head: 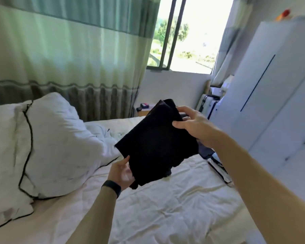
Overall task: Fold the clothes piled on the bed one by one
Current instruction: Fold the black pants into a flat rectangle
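A folded black garment (157, 143) is held up in the air over the white bed (174, 208). My left hand (121, 170) holds its lower left corner from beneath, with the thumb on the fabric's edge. At the upper right edge my right hand (192, 124) grips the garment, thumb on top and fingers behind. The fabric tilts up toward the right. More dark clothes (207, 152) lie on the bed's right side, partly hidden behind the garment and my right arm.
Two white pillows with black piping (48, 145) lean at the left of the bed. A white wardrobe (271, 95) stands close on the right. A bedside table (143, 110) with small items sits beyond the bed, under the window. Green curtains hang behind.
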### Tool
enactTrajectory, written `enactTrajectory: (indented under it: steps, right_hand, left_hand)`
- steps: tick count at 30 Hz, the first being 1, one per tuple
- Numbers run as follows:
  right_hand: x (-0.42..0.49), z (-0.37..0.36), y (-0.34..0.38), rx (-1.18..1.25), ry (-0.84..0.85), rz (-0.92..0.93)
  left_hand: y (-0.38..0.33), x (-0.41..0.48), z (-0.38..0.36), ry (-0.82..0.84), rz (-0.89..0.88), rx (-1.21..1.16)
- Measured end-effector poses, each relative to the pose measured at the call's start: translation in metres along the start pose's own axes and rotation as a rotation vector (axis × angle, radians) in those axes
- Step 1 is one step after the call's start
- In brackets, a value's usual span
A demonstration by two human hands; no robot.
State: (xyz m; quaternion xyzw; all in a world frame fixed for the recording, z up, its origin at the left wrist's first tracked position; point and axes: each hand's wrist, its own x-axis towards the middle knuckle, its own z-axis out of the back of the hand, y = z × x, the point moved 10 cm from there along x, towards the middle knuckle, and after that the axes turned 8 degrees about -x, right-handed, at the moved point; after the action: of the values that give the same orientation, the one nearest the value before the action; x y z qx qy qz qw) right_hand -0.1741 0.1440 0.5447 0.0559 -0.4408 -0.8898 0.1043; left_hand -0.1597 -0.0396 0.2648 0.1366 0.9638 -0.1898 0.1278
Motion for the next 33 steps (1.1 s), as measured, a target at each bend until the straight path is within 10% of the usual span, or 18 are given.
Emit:
enactTrajectory:
  steps: [5, 16, 33]
  right_hand:
    - [-0.031, 0.09, 0.01, 0.002, -0.149, -0.033]
    - [-0.154, 0.195, -0.14, 0.297, -0.636, -0.204]
    - [-0.308, 0.349, -0.309, 0.398, -1.023, -0.26]
  left_hand:
    - [0.033, 0.024, -0.113, 0.301, 0.151, 0.057]
    - [0.04, 0.072, -0.253, 0.397, 0.033, 0.747]
    - [0.303, 0.108, -0.406, 0.628, 0.161, 0.971]
